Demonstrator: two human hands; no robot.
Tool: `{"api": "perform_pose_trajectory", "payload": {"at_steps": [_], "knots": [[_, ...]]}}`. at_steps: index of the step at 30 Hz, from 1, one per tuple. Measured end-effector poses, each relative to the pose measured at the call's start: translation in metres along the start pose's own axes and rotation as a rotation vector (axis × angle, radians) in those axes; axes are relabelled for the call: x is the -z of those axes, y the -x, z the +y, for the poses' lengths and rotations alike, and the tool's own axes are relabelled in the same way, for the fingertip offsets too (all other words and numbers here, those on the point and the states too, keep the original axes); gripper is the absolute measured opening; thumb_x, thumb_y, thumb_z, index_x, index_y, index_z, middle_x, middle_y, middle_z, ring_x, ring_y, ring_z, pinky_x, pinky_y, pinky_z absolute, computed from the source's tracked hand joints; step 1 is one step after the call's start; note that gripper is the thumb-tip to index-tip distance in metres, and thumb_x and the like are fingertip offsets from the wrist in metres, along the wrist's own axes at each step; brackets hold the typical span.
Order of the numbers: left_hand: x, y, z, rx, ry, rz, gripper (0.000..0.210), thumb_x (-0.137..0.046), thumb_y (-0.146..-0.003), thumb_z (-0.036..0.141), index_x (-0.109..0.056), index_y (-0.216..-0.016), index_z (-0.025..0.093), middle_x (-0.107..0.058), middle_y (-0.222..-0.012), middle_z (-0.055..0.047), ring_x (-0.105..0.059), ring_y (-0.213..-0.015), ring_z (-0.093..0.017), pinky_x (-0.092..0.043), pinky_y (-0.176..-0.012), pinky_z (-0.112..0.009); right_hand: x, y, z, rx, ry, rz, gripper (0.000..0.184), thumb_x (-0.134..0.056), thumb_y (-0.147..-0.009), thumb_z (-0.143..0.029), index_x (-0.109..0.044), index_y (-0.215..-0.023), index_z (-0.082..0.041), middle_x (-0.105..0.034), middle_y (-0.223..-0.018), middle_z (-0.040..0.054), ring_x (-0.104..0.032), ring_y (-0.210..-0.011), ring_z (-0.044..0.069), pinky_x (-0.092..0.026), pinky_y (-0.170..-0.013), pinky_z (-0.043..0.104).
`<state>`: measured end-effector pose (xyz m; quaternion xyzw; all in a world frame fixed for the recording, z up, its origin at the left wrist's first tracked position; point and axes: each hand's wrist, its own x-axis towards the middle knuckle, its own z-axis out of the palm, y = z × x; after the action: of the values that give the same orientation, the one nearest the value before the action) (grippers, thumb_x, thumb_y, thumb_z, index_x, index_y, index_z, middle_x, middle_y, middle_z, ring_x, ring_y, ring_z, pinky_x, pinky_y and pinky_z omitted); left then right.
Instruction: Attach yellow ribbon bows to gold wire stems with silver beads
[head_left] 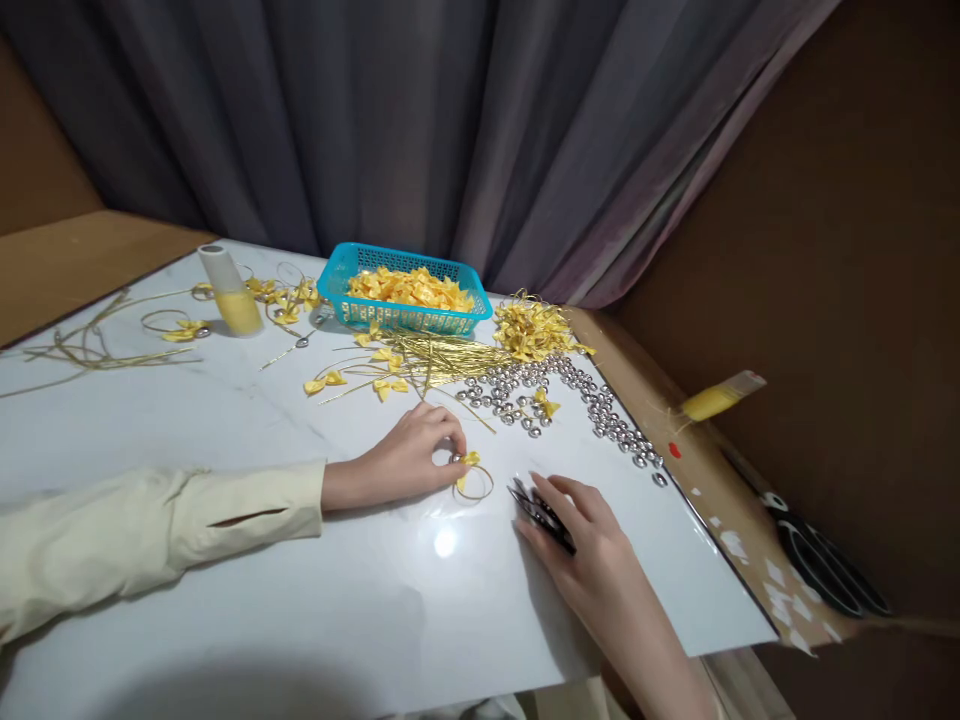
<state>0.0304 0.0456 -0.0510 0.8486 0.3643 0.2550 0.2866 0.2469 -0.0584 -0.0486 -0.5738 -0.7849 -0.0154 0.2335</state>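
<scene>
Left hand (415,447) is pinching a yellow bow (472,458) while right hand (592,535) is holding dark snips (553,525)

The yellow bow is sitting near the middle of the white surface (360,610), its thin cord loop (492,484) curving out beside the fingertips. The left thumb and forefinger are forming a narrow pinch on it. A silvery bead (455,458) is showing at the same fingertips; the view is not making clear whether it is attached. The right hand is curling around the dark snips, whose pointed tips are facing the loop without touching it.

The bow is looking light and soft, probably easy to crush, so its gathered middle is likely offering the best hold. The loop is appearing springy and apt to twist under a loose grip. The bead is shining smoothly and is probably hard and slippery, favouring fingertips set on opposite sides.

Farther back, a blue basket (409,321) is holding yellow pieces (412,288), gold cords (454,358) are lying in front of it, and loose beads (615,425) are spreading to the right.
</scene>
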Motion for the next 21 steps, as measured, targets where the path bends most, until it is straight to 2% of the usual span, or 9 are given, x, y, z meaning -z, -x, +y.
{"api": "perform_pose_trajectory", "payload": {"at_steps": [2, 4, 7, 10, 12, 14, 18, 21], "knots": [[0.001, 0.0, 0.001, -0.04, 0.041, -0.041, 0.005, -0.06, -0.079, 0.022, -0.059, -0.078, 0.017, -0.062, -0.086, -0.003, -0.051, -0.091, -0.02, -0.038, -0.084, -0.032, -0.005, -0.006, -0.013, 0.064, -0.042, -0.019, 0.039, -0.048, -0.089, -0.019, -0.046, -0.128, -0.018, -0.056, -0.115, 0.0146, -0.054, -0.104, 0.027, -0.051, -0.082, 0.041], [0.002, 0.0, 0.004, -0.07, 0.088, -0.091, 0.005, -0.058, -0.081, 0.022, -0.06, -0.079, 0.017, -0.063, -0.083, -0.002, -0.053, -0.088, -0.019, -0.038, -0.082, -0.031, -0.008, -0.013, -0.025, 0.117, -0.071, -0.067, 0.039, -0.045, -0.089, -0.013, -0.044, -0.128, -0.018, -0.052, -0.12, 0.0149, -0.051, -0.108, 0.026, -0.049, -0.085, 0.041], [0.004, 0.001, 0.008, -0.093, 0.154, -0.152, 0.007, -0.058, -0.081, 0.021, -0.062, -0.081, 0.016, -0.064, -0.083, -0.004, -0.055, -0.086, -0.019, -0.04, -0.08, -0.03, -0.01, -0.02, -0.038, 0.164, -0.12, -0.082, 0.027, -0.042, -0.09, -0.01, -0.052, -0.114, -0.017, -0.055, -0.116, 0.0138, -0.053, -0.101, 0.024, -0.05, -0.081, 0.039], [0.008, 0.002, 0.011, -0.058, 0.291, -0.211, 0.011, -0.055, -0.082, 0.021, -0.064, -0.084, 0.014, -0.066, -0.085, -0.005, -0.058, -0.084, -0.018, -0.042, -0.079, -0.029, -0.009, -0.023, -0.041, 0.16, -0.222, -0.027, 0.02, -0.041, -0.089, -0.008, -0.057, -0.096, -0.017, -0.059, -0.102, 0.0109, -0.056, -0.088, 0.021, -0.05, -0.071, 0.034], [0.012, 0.002, 0.012, -0.012, 0.453, -0.283, 0.016, -0.052, -0.084, 0.023, -0.063, -0.092, 0.014, -0.067, -0.089, -0.006, -0.06, -0.085, -0.018, -0.044, -0.079, -0.028, -0.005, -0.024, -0.041, 0.074, -0.343, 0.026, 0.017, -0.042, -0.088, -0.011, -0.058, -0.087, -0.017, -0.061, -0.092, 0.009, -0.058, -0.079, 0.018, -0.049, -0.065, 0.029], [0.017, 0.003, 0.013, -0.01, 0.584, -0.367, 0.02, -0.05, -0.086, 0.024, -0.061, -0.099, 0.014, -0.067, -0.095, -0.007, -0.06, -0.09, -0.019, -0.044, -0.079, -0.028, -0.001, -0.025, -0.04, -0.089, -0.471, 0.047, 0.015, -0.046, -0.087, -0.015, -0.058, -0.079, -0.017, -0.061, -0.08, 0.0063, -0.057, -0.067, 0.015, -0.047, -0.057, 0.026], [0.02, 0.009, 0.015, -0.105, 0.561, -0.471, 0.032, -0.06, -0.08, 0.025, -0.057, -0.111, 0.017, -0.061, -0.107, -0.007, -0.055, -0.097, -0.02, -0.041, -0.08, -0.027, 0.007, -0.03, -0.045, -0.471, -0.724, 0.015, 0.011, -0.054, -0.079, -0.021, -0.058, -0.069, -0.016, -0.06, -0.061, 0.0019, -0.055, -0.052, 0.013, -0.044, -0.047, 0.023], [0.015, 0.016, 0.019, -0.117, 0.56, -0.471, 0.045, -0.069, -0.074, 0.025, -0.051, -0.114, 0.02, -0.056, -0.111, -0.007, -0.052, -0.095, -0.019, -0.04, -0.081, -0.029, 0.01, -0.033, -0.051, -0.647, -0.9, 0.011, 0.005, -0.055, -0.072, -0.017, -0.057, -0.068, -0.017, -0.058, -0.05, -0.0019, -0.054, -0.043, 0.012, -0.045, -0.043, 0.022]]}}
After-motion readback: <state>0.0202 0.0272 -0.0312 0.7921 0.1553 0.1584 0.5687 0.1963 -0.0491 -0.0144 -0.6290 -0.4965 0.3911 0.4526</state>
